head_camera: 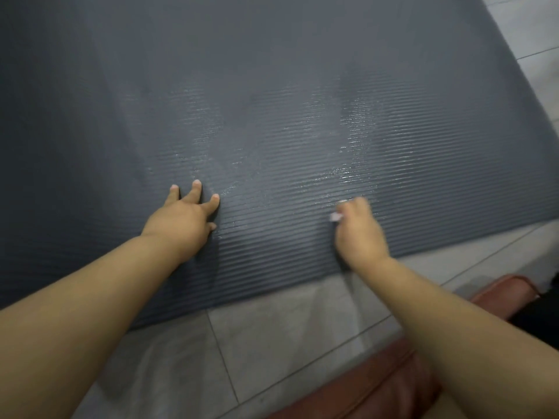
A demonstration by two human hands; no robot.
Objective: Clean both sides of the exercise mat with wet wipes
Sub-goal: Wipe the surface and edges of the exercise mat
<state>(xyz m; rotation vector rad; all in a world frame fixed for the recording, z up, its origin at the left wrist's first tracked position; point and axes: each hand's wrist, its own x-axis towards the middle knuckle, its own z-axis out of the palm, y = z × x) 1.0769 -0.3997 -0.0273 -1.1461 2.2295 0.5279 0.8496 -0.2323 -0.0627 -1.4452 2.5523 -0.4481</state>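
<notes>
Dark grey ribbed foam exercise mat (272, 101) lying under both hands. Left hand (181, 220) pressing flat, fingers spread; right hand (358, 234), blurred, gripping crumpled white wet wipe (336, 217) near mat's front edge.

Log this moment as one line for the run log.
left hand: flat on mat | right hand: grips wet wipe, on mat | wet streaks: beyond both hands

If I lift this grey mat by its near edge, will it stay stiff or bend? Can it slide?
Probably floppy: the mat lies thin and flat on the floor tiles, so a lifted edge would likely droop. It may slide when pushed; the left hand presses it, perhaps for that. Wet streaks could feel slippery.
</notes>
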